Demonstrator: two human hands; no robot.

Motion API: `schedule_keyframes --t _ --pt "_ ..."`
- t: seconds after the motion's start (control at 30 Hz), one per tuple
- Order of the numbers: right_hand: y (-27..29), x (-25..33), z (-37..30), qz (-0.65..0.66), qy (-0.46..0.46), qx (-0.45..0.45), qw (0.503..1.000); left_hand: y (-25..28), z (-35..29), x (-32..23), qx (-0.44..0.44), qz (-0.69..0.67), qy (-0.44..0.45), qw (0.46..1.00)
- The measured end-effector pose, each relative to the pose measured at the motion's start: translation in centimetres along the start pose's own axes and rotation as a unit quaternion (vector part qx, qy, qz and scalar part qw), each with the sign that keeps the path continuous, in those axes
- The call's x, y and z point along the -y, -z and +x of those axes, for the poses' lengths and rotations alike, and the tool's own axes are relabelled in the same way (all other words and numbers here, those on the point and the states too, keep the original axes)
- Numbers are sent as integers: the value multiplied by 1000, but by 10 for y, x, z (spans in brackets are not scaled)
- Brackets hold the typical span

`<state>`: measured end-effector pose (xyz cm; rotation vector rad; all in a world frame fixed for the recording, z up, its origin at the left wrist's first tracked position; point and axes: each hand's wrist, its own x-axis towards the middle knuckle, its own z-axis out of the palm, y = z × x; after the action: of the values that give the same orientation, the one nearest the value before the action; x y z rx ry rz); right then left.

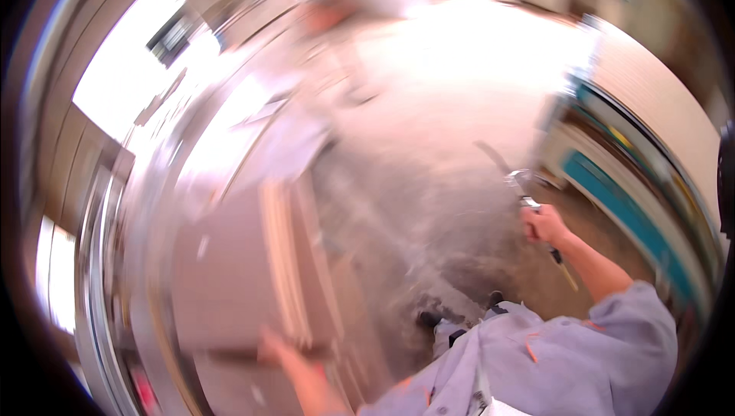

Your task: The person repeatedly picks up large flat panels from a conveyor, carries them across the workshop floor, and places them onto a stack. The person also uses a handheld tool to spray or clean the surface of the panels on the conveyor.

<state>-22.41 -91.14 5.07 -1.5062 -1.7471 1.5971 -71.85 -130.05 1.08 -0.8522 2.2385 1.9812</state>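
Observation:
My right hand [544, 224] is closed around a hand tool [525, 186] with a shiny silver head. A dark lower part with a thin yellowish end [566, 267] sticks out below my fist; blur hides the tool's exact kind. My left hand [279, 349] is at the near edge of a large brown panel [222, 278]. Motion smears its fingers, so I cannot tell whether it grips or only touches the panel. Pale wooden strips [283, 263] run along the panel's right side.
A bench or cabinet with a teal front [620, 198] and a pale top [647, 83] stands on my right. Grey concrete floor [429, 186] lies between it and the panels. More boards [287, 144] lie beyond on the left, below bright windows [142, 56].

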Motion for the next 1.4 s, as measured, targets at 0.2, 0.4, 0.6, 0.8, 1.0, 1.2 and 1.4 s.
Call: schedule_keyframes --t 0.2,0.4,0.6,0.8,1.0,1.2,1.4 --pt "117 -124 -90 125 43 -107 986 -98 -191 208 341 249 -484 766" --pt "236 -239 -228 476 -45 -426 768 -133 -542 333 756 323 -481 304" --pt "356 -290 -302 594 78 -576 556 -47 -878 339 916 112 -383 -35" --pt "463 -351 -331 646 214 -597 426 10 -1066 420 880 -100 -440 -146" --pt "578 -398 -388 524 147 -657 522 45 -1228 500 877 -50 -437 -195" --pt "578 -500 -489 438 -39 -773 457 58 -1404 575 824 -18 -497 -272" --pt "579 -634 -572 575 -160 -750 285 9 -1602 678 765 55 -606 -209"
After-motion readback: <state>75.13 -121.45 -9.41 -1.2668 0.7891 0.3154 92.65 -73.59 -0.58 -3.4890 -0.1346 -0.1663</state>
